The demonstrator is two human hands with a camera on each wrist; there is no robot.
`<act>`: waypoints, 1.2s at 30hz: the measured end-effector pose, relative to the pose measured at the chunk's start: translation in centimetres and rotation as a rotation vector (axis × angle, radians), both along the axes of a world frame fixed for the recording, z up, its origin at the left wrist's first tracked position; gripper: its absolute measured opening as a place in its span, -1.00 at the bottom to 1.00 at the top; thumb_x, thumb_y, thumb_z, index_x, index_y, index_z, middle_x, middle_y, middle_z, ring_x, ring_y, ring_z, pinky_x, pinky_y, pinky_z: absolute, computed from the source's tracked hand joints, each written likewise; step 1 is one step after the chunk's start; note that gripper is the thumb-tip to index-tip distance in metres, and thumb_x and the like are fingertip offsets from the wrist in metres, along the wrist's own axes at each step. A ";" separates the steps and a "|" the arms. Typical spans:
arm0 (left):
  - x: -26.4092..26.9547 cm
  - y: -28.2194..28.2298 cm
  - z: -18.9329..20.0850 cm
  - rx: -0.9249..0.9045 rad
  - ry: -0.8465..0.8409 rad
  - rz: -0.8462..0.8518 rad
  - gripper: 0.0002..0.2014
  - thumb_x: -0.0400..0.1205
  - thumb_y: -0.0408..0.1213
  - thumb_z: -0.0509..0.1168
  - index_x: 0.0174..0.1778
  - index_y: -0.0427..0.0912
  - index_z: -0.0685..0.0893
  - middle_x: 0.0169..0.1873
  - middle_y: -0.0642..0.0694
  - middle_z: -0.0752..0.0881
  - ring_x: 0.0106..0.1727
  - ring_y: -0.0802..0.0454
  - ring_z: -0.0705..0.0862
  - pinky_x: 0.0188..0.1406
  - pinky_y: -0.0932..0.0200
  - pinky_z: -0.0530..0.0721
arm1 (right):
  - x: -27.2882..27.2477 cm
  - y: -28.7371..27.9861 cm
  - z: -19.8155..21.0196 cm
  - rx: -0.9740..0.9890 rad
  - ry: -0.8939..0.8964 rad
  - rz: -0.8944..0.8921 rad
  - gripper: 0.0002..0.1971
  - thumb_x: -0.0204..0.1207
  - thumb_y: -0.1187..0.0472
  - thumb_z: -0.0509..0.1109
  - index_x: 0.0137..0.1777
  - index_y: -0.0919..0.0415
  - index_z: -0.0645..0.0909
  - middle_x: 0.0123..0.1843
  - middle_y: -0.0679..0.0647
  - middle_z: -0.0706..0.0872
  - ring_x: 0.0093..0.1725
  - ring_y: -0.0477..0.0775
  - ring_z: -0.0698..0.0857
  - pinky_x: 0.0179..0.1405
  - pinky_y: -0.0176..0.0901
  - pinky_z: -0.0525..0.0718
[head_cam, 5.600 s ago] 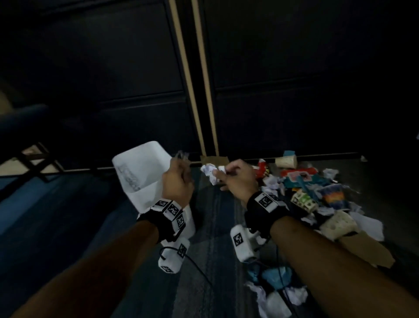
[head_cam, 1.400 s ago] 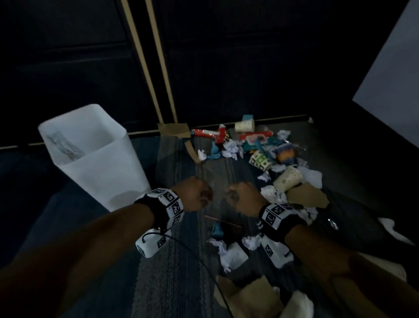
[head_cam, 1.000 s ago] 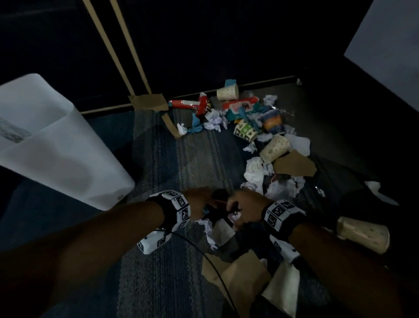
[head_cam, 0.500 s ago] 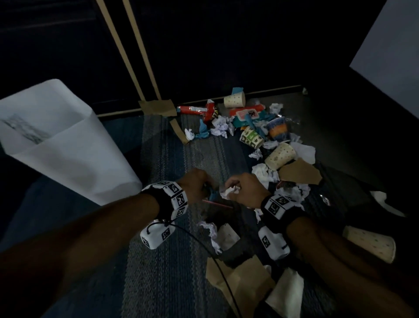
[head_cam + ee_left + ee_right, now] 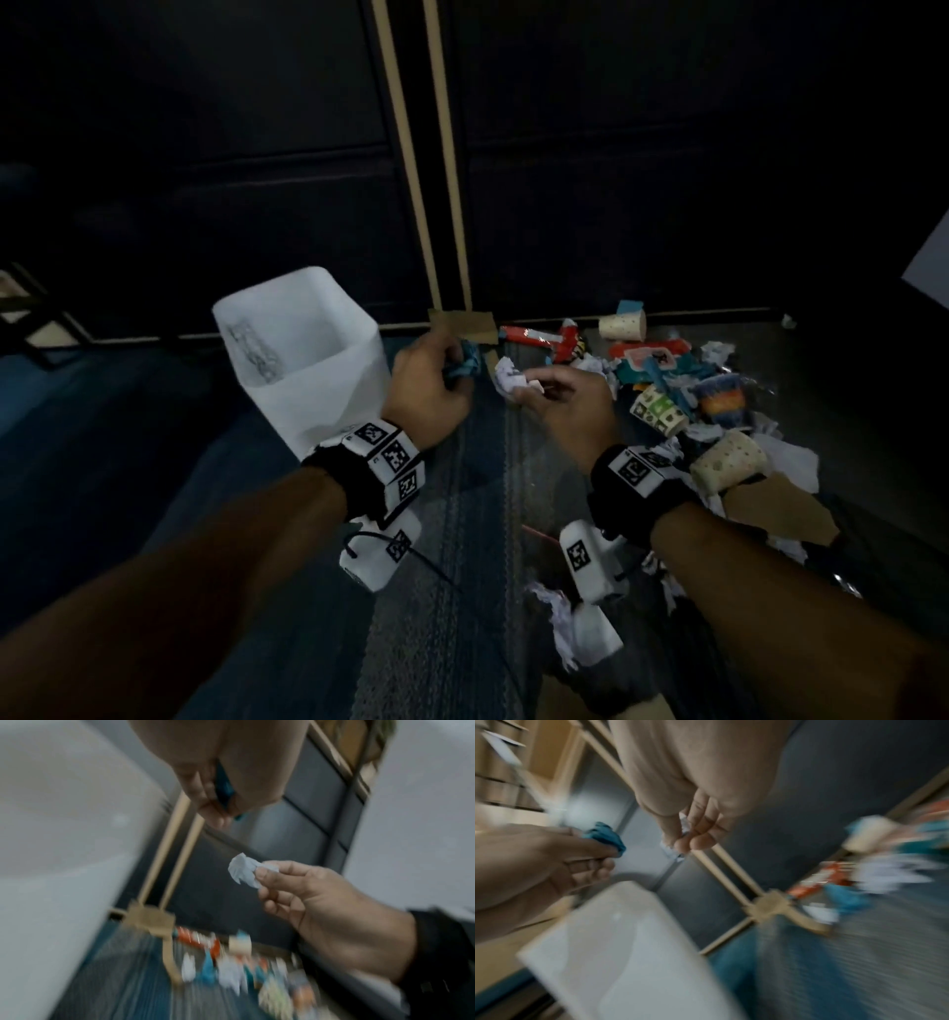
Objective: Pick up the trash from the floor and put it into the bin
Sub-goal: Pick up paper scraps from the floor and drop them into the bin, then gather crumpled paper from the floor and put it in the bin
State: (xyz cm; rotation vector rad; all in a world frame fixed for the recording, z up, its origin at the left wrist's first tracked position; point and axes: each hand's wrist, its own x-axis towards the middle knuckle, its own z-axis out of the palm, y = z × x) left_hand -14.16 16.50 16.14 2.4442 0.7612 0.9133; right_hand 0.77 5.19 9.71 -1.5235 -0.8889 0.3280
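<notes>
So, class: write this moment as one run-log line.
left hand: grips blue wad | right hand: pinches white paper wad | bin: upright, beside left hand | floor trash: remains

Dim head view, motion-blurred wrist views

The white bin (image 5: 303,360) stands open at the top, with room above its rim. The left hand (image 5: 429,390) is just beside the bin's right wall. The right hand (image 5: 570,406) is near it, and a small gap lies between the two hands. Under the hands the striped carpet (image 5: 462,539) is bare. To the right a heap of cups and paper scraps (image 5: 693,411) covers the floor. The dark cabinet doors (image 5: 616,205) block the way behind.
</notes>
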 end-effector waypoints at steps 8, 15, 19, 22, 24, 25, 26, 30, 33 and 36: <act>-6.3 4.9 6.1 -0.017 -0.260 0.449 -0.84 0.44 -0.41 0.42 -0.11 -0.15 0.64 -0.13 -0.03 0.70 -0.21 0.06 0.66 -0.23 0.55 0.47 | -6.0 7.8 7.3 0.193 0.014 0.176 -0.83 0.48 0.41 0.52 -0.15 0.26 0.55 -0.16 0.23 0.77 -0.32 0.06 0.81 -0.36 -0.22 0.71; -10.2 6.9 6.6 -0.179 -0.152 0.635 -0.70 0.42 -0.37 0.43 0.08 -0.17 0.66 0.11 -0.16 0.69 0.10 -0.09 0.68 0.07 0.21 0.62 | -9.7 12.4 10.8 0.138 -0.097 0.355 -0.85 0.44 0.44 0.53 -0.03 0.26 0.72 -0.04 0.05 0.79 -0.05 -0.03 0.78 -0.01 -0.25 0.75; -10.6 6.9 6.3 -0.273 -0.101 0.629 -0.57 0.45 -0.36 0.34 0.26 -0.02 0.67 0.17 -0.22 0.68 0.07 -0.19 0.71 0.14 0.03 0.71 | -9.4 13.3 11.5 -0.003 -0.259 0.425 -0.72 0.50 0.40 0.48 0.20 0.22 0.74 0.16 0.08 0.79 0.14 -0.03 0.76 0.17 -0.20 0.72; -10.4 6.9 6.2 -0.200 -0.128 0.582 -0.60 0.47 -0.36 0.31 0.23 -0.05 0.70 0.19 -0.17 0.70 0.08 -0.17 0.71 0.11 0.09 0.68 | -8.3 12.4 12.2 -0.055 -0.296 0.407 -0.76 0.52 0.40 0.46 0.17 0.24 0.75 0.09 0.08 0.82 0.10 -0.08 0.76 0.17 -0.26 0.70; -9.4 6.6 6.8 -0.099 -0.162 0.516 -0.70 0.48 -0.37 0.33 0.12 -0.12 0.74 0.17 -0.09 0.72 0.15 -0.08 0.68 0.14 0.20 0.58 | -7.0 11.3 13.0 -0.088 -0.342 0.387 -0.81 0.52 0.37 0.49 0.12 0.25 0.77 0.03 0.06 0.83 0.02 -0.14 0.76 0.05 -0.44 0.66; -8.7 6.3 7.1 -0.052 -0.177 0.478 -0.76 0.49 -0.37 0.33 0.04 -0.13 0.76 0.11 -0.06 0.74 0.15 -0.03 0.67 0.14 0.24 0.55 | -6.1 10.6 13.4 -0.106 -0.378 0.382 -0.83 0.51 0.35 0.50 0.09 0.24 0.78 0.01 0.03 0.83 -0.04 -0.20 0.75 -0.03 -0.53 0.63; -7.8 6.1 7.5 -0.017 -0.189 0.431 -0.82 0.49 -0.37 0.34 -0.04 -0.13 0.78 0.02 -0.03 0.76 0.10 0.01 0.68 0.11 0.26 0.54 | -5.0 9.9 13.8 -0.131 -0.416 0.381 -0.84 0.50 0.33 0.52 0.07 0.24 0.79 -0.02 0.00 0.82 -0.09 -0.27 0.73 -0.10 -0.60 0.60; -3.2 4.4 8.6 0.038 -0.137 0.161 -0.86 0.45 -0.38 0.37 -0.21 -0.08 0.80 -0.31 0.05 0.76 -0.26 0.13 0.69 -0.17 0.30 0.60 | 0.0 6.3 16.2 -0.311 -0.597 0.432 -0.86 0.47 0.21 0.57 0.01 0.18 0.81 -0.05 -0.02 0.84 -0.09 -0.25 0.76 -0.06 -0.49 0.67; 1.3 2.2 8.0 0.032 0.025 -0.096 -0.84 0.44 -0.41 0.37 -0.21 -0.08 0.81 -0.36 0.05 0.74 -0.32 0.20 0.64 -0.28 0.47 0.50 | 4.9 0.7 17.5 -0.521 -0.681 0.458 -0.86 0.47 0.17 0.57 0.00 0.16 0.81 -0.06 -0.06 0.83 -0.07 -0.23 0.76 -0.07 -0.47 0.68; 5.7 -1.7 7.5 0.020 0.197 -0.378 -0.89 0.47 -0.43 0.43 -0.19 -0.16 0.82 -0.34 0.08 0.73 -0.30 0.24 0.66 -0.25 0.43 0.61 | 9.7 -6.9 17.7 -0.674 -0.669 0.433 -0.84 0.49 0.12 0.56 0.01 0.14 0.80 -0.06 -0.08 0.82 -0.10 -0.27 0.76 -0.10 -0.46 0.69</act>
